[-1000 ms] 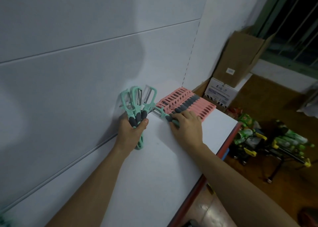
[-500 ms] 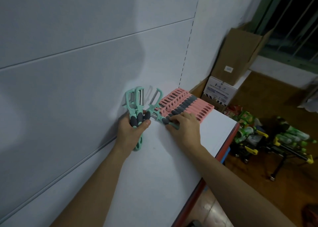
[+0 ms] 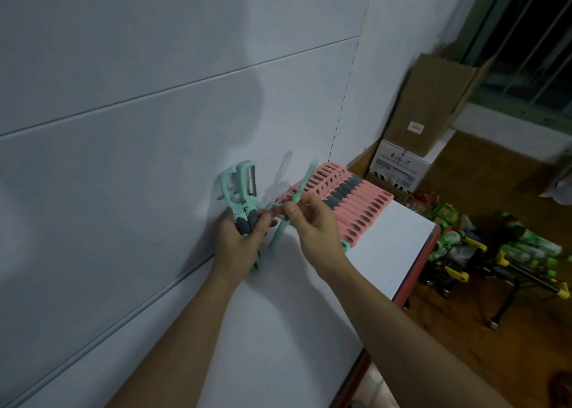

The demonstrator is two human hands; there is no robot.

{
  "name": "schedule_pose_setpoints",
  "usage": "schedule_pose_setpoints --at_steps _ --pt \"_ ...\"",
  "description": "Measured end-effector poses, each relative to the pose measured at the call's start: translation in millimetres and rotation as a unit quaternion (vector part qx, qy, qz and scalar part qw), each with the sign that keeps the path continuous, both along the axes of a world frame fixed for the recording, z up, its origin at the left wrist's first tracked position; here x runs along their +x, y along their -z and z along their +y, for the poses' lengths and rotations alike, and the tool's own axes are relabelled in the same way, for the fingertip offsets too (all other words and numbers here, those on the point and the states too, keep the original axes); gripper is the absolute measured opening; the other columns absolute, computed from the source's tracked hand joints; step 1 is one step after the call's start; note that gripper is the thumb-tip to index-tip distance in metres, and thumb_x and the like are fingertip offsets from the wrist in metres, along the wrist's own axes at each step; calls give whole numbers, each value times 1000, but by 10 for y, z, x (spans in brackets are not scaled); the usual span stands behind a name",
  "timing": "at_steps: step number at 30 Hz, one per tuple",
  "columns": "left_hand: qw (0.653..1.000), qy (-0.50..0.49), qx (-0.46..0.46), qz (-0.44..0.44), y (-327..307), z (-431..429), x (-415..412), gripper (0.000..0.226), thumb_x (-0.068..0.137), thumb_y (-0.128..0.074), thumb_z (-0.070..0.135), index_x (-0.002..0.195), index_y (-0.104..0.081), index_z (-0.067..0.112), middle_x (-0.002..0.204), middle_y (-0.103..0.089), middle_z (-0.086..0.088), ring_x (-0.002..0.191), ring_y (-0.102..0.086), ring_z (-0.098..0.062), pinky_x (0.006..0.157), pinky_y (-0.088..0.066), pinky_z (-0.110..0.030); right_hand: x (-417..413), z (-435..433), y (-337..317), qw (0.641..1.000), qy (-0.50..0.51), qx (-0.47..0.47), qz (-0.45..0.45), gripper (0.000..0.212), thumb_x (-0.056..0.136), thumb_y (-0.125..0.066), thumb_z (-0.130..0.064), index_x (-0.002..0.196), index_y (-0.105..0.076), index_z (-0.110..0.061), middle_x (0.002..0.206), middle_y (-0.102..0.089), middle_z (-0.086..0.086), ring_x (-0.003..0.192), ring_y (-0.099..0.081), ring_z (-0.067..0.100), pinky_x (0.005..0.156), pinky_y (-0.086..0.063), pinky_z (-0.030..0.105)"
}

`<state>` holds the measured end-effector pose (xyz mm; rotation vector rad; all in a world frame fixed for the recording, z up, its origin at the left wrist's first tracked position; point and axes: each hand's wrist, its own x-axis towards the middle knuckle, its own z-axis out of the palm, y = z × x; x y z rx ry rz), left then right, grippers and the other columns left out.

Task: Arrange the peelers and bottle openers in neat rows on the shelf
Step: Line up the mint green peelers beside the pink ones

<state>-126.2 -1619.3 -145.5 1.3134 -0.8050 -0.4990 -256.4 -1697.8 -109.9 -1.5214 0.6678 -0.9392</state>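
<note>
- The left hand (image 3: 241,240) curls round a bunch of teal peelers (image 3: 240,188), their heads pointing to 12 o'clock, close to the back panel (image 3: 154,147).
- The right hand (image 3: 312,225), at 3 o'clock of the left, pinches a single peeler (image 3: 306,180) between thumb and fingertips. It is tilted and blurred.
- A pink row (image 3: 356,203) lies flat on the shelf (image 3: 387,253) at 2 o'clock of the right hand, pieces side by side, dark grips in line.
- A box (image 3: 433,104) stands beyond at 1 o'clock.

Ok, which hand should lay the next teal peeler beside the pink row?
Right, probably. The right hand pinches one teal peeler just beside the pink row; the left hand is busy gripping the bunch.
</note>
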Motion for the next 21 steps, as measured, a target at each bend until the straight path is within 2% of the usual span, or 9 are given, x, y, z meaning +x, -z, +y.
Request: schedule_pose_setpoints --at_steps 2,4,5,9,11,13,15,18,21 --pt "1000 -19 -2 11 23 11 28 18 91 -74 24 107 -68 17 83 -76 -3 71 -75 -20 65 -62 -37 -37 -26 -15 1000 10 23 -13 10 100 -61 -21 107 -61 -15 97 -74 6 86 -74 26 82 -61 47" --pt "999 -41 10 -3 48 19 55 13 88 -72 37 97 -66 29 68 -69 -2 55 -65 -17 54 -55 -31 -94 -52 -16 999 28 -2 24 11 98 -63 -31 104 -58 -24 91 -71 3 67 -71 26 60 -61 40" --pt "998 -49 20 -19 67 14 68 16 86 -71 43 95 -66 33 65 -65 3 53 -60 -15 54 -51 -31 -123 -69 -10 996 41 -37 63 10 98 -63 -34 102 -57 -27 90 -70 -1 65 -69 26 54 -59 38" --pt "998 -51 32 -35 134 -21 98 14 86 -66 44 98 -65 37 72 -62 14 61 -56 -11 62 -47 -36 -290 -156 52 956 51 -202 205 15 105 -47 -31 115 -57 -27 109 -65 -7 97 -63 16 80 -58 43" --pt "996 -54 42 -52 132 -22 103 11 86 -63 42 96 -65 40 71 -63 14 61 -58 -11 61 -48 -34 -360 -172 74 933 52 -259 245 25 106 -45 -25 127 -57 -25 116 -59 -7 98 -52 5 85 -52 30" --pt "995 -50 45 -68 128 -9 98 9 86 -61 41 95 -65 41 70 -62 11 61 -58 -13 60 -49 -33 -401 -183 81 915 68 -284 278 30 104 -51 -25 133 -58 -24 122 -57 -6 97 -43 -2 81 -42 11" --pt "994 -53 48 -81 124 -3 91 6 88 -60 40 93 -63 38 68 -61 7 59 -57 -15 57 -51 -36 -426 -194 94 906 89 -288 297 31 98 -63 -26 129 -61 -26 123 -58 -7 98 -46 -1 79 -38 5" --pt "990 -78 56 -99 125 -6 90 9 89 -60 42 90 -62 33 72 -64 6 66 -63 -22 63 -56 -40 -444 -177 110 886 107 -324 314 21 91 -73 -24 110 -64 -27 115 -62 -6 96 -54 10 78 -52 21" --pt "990 -86 58 -100 121 -3 81 13 89 -59 45 91 -62 33 77 -67 8 71 -65 -21 67 -57 -36 -424 -145 146 864 105 -371 323 17 87 -77 -20 102 -69 -23 106 -66 -2 92 -55 16 74 -54 32"
